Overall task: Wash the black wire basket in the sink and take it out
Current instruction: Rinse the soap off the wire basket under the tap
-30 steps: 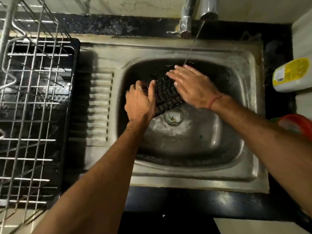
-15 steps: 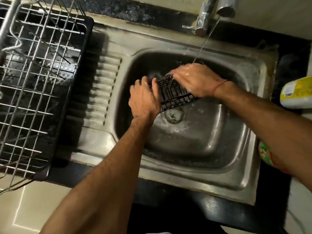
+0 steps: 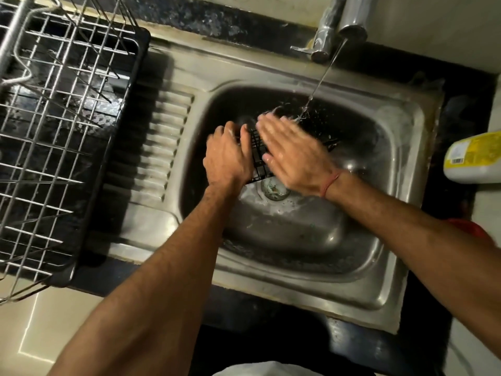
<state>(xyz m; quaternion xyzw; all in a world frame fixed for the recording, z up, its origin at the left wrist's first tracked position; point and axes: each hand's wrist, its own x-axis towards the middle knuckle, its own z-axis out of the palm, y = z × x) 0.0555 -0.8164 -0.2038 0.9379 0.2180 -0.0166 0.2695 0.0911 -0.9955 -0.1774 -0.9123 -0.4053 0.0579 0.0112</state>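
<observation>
The black wire basket (image 3: 257, 156) is in the steel sink (image 3: 379, 267), just above the drain, mostly hidden by both hands. My left hand (image 3: 227, 156) grips its left edge, thumb curled over the wire. Flat on top of the basket lies my right hand (image 3: 292, 156) with straight fingers, blurred by motion. A thin stream of water from the tap (image 3: 349, 25) falls on my right fingertips and splashes.
A steel dish rack (image 3: 59, 131) on a black tray fills the left counter beside the ribbed drainboard (image 3: 162, 147). A white and yellow bottle (image 3: 474, 158) lies at the right edge, with a red item (image 3: 469, 229) below it.
My right hand has flattened and slid left across the basket, covering more of it. My left hand keeps its hold on the left edge. The camera has shifted a little.
</observation>
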